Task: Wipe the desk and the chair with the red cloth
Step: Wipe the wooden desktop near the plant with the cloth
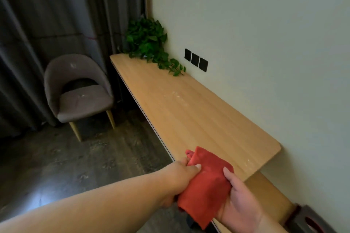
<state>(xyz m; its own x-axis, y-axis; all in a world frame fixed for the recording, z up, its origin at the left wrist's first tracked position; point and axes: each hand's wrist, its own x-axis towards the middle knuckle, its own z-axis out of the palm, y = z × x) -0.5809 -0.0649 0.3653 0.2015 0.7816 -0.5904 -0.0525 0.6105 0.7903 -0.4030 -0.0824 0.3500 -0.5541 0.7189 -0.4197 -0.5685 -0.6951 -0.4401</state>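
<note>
The red cloth [205, 183] is bunched between both hands, just above the near end of the light wooden desk [189, 111]. My left hand [184, 174] pinches its left edge, thumb on top. My right hand [239, 200] grips it from the right and underneath. The desk runs along the white wall and shows pale dusty smears near its middle and near its right corner. A grey upholstered chair [79, 90] with light wooden legs stands at the desk's far left end, with whitish spots on its backrest and seat.
A leafy green plant [149, 43] sits at the desk's far end against the wall. Three black wall sockets [196, 60] are above the desk. Dark curtains [47, 15] hang behind the chair. A dark object [310, 221] lies at bottom right. The floor is dark.
</note>
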